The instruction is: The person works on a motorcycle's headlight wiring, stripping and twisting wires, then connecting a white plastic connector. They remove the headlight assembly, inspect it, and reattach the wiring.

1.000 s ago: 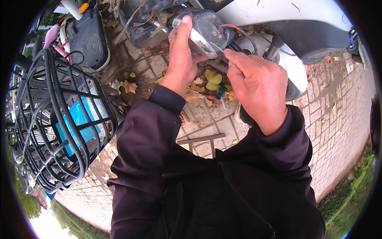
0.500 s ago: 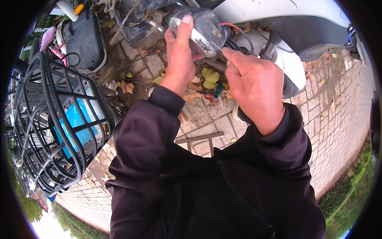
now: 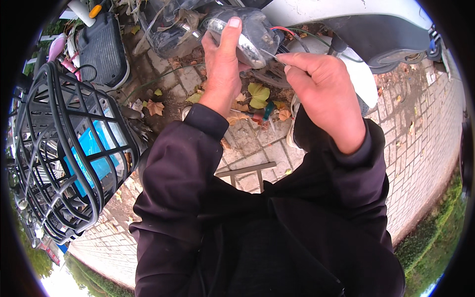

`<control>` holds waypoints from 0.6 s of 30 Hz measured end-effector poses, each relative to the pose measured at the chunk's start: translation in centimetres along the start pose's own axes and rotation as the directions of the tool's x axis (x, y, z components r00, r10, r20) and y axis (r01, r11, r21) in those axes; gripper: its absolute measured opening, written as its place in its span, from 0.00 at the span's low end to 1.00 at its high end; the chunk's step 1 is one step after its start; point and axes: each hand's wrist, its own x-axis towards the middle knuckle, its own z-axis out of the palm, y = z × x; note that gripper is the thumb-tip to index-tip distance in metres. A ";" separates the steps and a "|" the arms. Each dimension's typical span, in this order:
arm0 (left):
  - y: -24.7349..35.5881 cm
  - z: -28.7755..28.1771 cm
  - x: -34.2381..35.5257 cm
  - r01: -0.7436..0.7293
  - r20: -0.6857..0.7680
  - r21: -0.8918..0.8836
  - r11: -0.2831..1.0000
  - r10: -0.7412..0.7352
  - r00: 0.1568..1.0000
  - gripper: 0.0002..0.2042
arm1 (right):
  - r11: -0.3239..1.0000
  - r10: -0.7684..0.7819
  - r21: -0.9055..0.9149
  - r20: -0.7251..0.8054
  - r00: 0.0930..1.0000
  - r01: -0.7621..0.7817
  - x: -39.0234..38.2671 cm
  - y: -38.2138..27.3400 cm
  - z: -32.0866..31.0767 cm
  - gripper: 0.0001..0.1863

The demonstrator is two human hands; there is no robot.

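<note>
My left hand (image 3: 223,67) is wrapped round a dark rounded housing (image 3: 250,27) with a scuffed silvery edge, thumb on top. It looks like a lamp or a mirror; I cannot tell which. My right hand (image 3: 324,84) is closed in a pinch on a thin pale strand (image 3: 268,53) that runs to the housing's right edge. Whether the strand is wire or a tie is too small to tell. Red and dark wires (image 3: 286,30) come out behind the housing. Below the hands, a screwdriver with a red and green handle (image 3: 267,112) lies among fallen leaves.
A black basket (image 3: 59,148) holding a blue package (image 3: 94,158) stands on the left, below a ribbed dark footboard (image 3: 103,52). White and black scooter bodywork (image 3: 376,42) spans the upper right. Brick paving (image 3: 415,133) stretches right. A metal bar frame (image 3: 247,170) shows between my legs.
My right hand has drawn back slightly to the right, with the thumb showing more and the pale strand between its fingers and the housing. The left hand keeps its hold.
</note>
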 end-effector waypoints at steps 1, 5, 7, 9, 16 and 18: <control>-0.1 0.3 -0.1 -0.010 -0.025 0.010 1.000 0.010 1.000 0.41 | 0.967 -0.146 -0.215 -0.045 0.988 0.133 -0.3 -0.4 0.1 0.03; -0.2 0.3 -0.2 0.014 -0.040 -0.010 1.000 -0.015 0.999 0.44 | 0.794 -0.185 -0.582 0.046 0.982 0.177 -1.4 -2.0 1.1 0.05; -0.1 0.0 0.0 0.033 -0.021 -0.034 0.999 -0.034 0.999 0.43 | 0.834 -0.176 -0.526 0.029 0.984 0.165 -1.0 -1.9 1.0 0.05; 0.0 -0.3 0.3 0.051 -0.032 -0.072 0.996 -0.053 0.998 0.43 | 0.935 -0.144 -0.324 0.027 0.989 0.145 -0.1 -1.1 0.5 0.07; -0.2 0.1 0.1 -0.002 -0.026 -0.006 1.000 0.002 1.000 0.41 | 0.932 0.206 0.261 0.187 0.961 -0.250 1.0 1.4 -1.4 0.15; 0.1 0.2 0.1 -0.018 0.001 -0.010 1.000 0.018 1.000 0.42 | 0.967 0.130 0.204 0.132 0.983 -0.155 0.6 1.0 -0.8 0.14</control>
